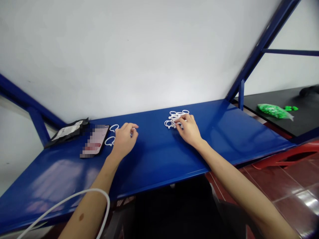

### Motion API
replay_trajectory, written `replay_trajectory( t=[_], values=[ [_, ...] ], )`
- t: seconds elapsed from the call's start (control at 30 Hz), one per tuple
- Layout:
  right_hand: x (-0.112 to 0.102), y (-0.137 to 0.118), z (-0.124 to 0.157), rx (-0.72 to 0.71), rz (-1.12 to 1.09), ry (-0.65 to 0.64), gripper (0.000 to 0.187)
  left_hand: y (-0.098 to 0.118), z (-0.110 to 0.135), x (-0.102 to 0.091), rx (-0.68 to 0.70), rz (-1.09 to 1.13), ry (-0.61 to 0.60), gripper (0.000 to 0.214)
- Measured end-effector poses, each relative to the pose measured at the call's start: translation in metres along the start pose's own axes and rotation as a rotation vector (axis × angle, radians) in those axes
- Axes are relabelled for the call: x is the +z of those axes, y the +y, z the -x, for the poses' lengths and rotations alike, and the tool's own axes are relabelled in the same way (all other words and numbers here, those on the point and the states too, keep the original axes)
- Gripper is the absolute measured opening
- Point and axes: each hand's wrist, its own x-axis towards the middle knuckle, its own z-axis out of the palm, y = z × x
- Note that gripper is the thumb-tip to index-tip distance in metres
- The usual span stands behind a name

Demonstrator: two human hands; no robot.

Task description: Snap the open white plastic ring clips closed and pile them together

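Several thin white rings (pixel 168 124), each with a small tab or knob, lie in a loose pile on the blue table (pixel 154 149). My right hand (pixel 188 129) reaches into this pile from the right, thumb and index finger pinched on one of the rings; the fingers partly cover it. Farther left, my left hand (pixel 126 137) hovers just over the table with its thumb and index finger apart. Just beyond its wrist side lie two separate white rings, an upper ring (pixel 111 128) and a lower ring (pixel 106 141), the lower one partly behind the hand.
A phone (pixel 101 139) and a black plastic package (pixel 67 131) lie at the table's left. A white cable (pixel 82 191) loops over my left forearm. Blue metal bars (pixel 264 46) rise at both sides. To the right, a black table (pixel 261 99) bears a bag of green pieces (pixel 272 110).
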Motion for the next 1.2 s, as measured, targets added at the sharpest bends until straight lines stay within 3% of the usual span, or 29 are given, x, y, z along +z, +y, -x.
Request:
replay_trajectory(
  t=[0.1,0.2,0.37,0.47,0.63,0.7,1.0,1.2],
  values=[
    [0.002,-0.021,0.004,-0.124,-0.144,-0.072,0.021,0.021,0.007,0.006,0.014,0.339,-0.098,0.022],
    [0.006,-0.039,0.011,-0.262,-0.325,-0.227,0.029,0.035,0.016,0.012,0.019,0.608,-0.292,0.022],
    [0.008,-0.048,0.018,-0.235,-0.514,-0.401,0.019,0.041,0.022,0.017,0.005,0.821,-0.495,0.030],
    [0.007,-0.048,0.016,-0.150,-0.641,-0.388,0.015,0.040,0.021,0.018,-0.053,0.889,-0.494,0.033],
    [0.010,-0.045,0.012,0.207,-0.939,-0.367,0.022,0.037,0.017,0.016,-0.159,1.027,-0.409,0.037],
    [0.012,-0.044,0.011,0.276,-1.017,-0.399,0.026,0.037,0.016,0.016,-0.189,1.024,-0.398,0.034],
    [0.008,-0.048,0.012,0.220,-0.930,-0.408,0.021,0.034,0.016,0.024,-0.173,0.868,-0.323,0.029],
    [0.009,-0.052,0.014,0.203,-0.898,-0.459,0.018,0.037,0.020,0.030,-0.181,0.912,-0.311,0.028]
  ],
)
